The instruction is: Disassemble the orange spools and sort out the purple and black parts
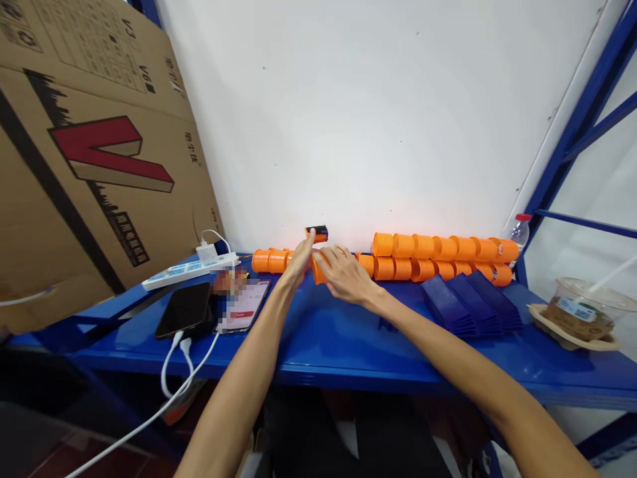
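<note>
At centre, my right hand (344, 273) bends over an orange cup (318, 271), my left hand (298, 257) beside it; whether either grips, I can't tell. Cup rows (414, 246): doubled at right, single at left.

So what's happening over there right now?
A person is working with both hands among orange cylindrical pieces on a blue table. The right hand has its fingers on an orange piece; the left hand is beside it, close to a dark-topped orange item. How firmly either hand grips isn't clear. Further right, more cylinders lie in two stacked rows, behind piles of dark blue flat pieces.
</note>
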The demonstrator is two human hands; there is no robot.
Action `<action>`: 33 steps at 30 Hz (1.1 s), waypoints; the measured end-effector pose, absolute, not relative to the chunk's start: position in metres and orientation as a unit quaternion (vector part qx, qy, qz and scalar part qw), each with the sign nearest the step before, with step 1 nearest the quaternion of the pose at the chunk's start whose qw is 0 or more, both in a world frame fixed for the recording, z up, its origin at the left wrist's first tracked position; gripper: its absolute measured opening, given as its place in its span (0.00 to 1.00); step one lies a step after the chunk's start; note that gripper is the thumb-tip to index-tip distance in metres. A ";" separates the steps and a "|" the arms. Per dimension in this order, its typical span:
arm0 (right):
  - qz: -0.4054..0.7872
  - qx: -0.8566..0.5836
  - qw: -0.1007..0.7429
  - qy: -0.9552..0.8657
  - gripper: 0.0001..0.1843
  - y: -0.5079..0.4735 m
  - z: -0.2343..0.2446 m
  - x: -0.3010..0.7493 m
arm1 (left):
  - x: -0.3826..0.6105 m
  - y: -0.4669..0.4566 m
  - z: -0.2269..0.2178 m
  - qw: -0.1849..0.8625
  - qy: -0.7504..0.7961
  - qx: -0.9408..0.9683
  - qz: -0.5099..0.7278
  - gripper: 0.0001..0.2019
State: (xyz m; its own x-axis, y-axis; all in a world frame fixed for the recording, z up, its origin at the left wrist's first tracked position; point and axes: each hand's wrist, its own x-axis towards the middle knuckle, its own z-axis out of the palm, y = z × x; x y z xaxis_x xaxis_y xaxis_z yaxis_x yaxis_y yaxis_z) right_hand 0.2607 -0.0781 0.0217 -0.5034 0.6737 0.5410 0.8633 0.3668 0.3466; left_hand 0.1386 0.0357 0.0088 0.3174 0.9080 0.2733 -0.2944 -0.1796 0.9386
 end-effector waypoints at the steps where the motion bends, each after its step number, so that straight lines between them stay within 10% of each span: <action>1: -0.303 -0.457 0.161 -0.821 0.29 -0.086 0.021 0.261 | 0.141 0.033 0.009 0.587 0.268 0.564 0.515 0.28; 10: -0.175 -0.590 0.368 -0.697 0.17 -0.094 0.016 0.316 | 0.155 0.008 0.011 0.713 0.206 0.535 0.405 0.25; 33: -0.235 -0.611 0.118 -0.747 0.19 -0.107 0.043 0.318 | 0.174 -0.022 0.019 0.705 0.256 0.542 0.380 0.14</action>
